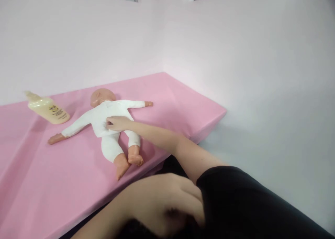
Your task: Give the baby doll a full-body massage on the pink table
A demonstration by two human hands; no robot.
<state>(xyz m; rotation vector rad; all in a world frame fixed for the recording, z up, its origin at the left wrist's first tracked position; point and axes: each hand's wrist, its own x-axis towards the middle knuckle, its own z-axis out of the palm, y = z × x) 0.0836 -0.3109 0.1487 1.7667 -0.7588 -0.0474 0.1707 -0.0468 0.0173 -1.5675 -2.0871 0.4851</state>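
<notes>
A baby doll (101, 96) in a white top (106, 109) and white trousers (110, 146) lies on its back with its arms spread. My right hand (117, 123) rests on the doll's belly with its fingers curled against the top. Whether cloth is pinched in them is hidden. In the foreground my left hand (167, 200) bends inward, slightly blurred. Its curled fingers are at the edge of the black sleeve (235, 197) on my right arm and appear to grip it.
The doll lies on a pink padded mat (167, 92) with a raised corner edge at the right. A pale yellow pump bottle (49, 109) leans to the left beside the doll's outstretched arm. White walls (78, 40) meet in a corner behind the mat.
</notes>
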